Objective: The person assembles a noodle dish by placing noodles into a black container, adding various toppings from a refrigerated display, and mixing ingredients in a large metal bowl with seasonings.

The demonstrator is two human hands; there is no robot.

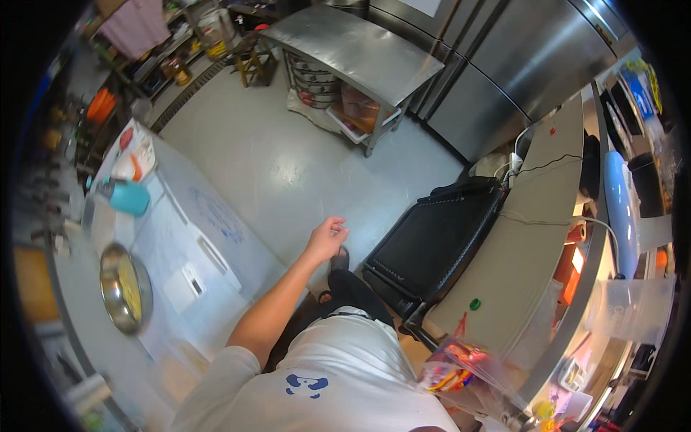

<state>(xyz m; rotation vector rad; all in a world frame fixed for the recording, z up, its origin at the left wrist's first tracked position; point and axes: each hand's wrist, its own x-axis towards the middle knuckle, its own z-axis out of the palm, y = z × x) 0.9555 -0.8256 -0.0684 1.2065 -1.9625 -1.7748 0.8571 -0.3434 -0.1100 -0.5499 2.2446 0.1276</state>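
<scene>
My left hand (pixel 329 239) hangs in front of my body over the grey floor, with my bare forearm running down to the white sleeve. Its fingers are loosely bent and apart, and nothing shows in them. Closest to it on the right is a black padded chair (pixel 432 241); my left hand does not touch it. My right hand does not show. To the left, a metal bowl (pixel 112 291) with something pale yellow inside stands on a white chest freezer (pixel 223 331)-like surface. A turquoise bottle (pixel 129 197) stands farther along it.
A steel table (pixel 360 54) with stacked things below stands ahead, beside steel fridge doors (pixel 497 86). Along the right runs a counter (pixel 533 237) with cables and a small green cap (pixel 474 304). A colourful plastic bag (pixel 457 363) is close at my right side.
</scene>
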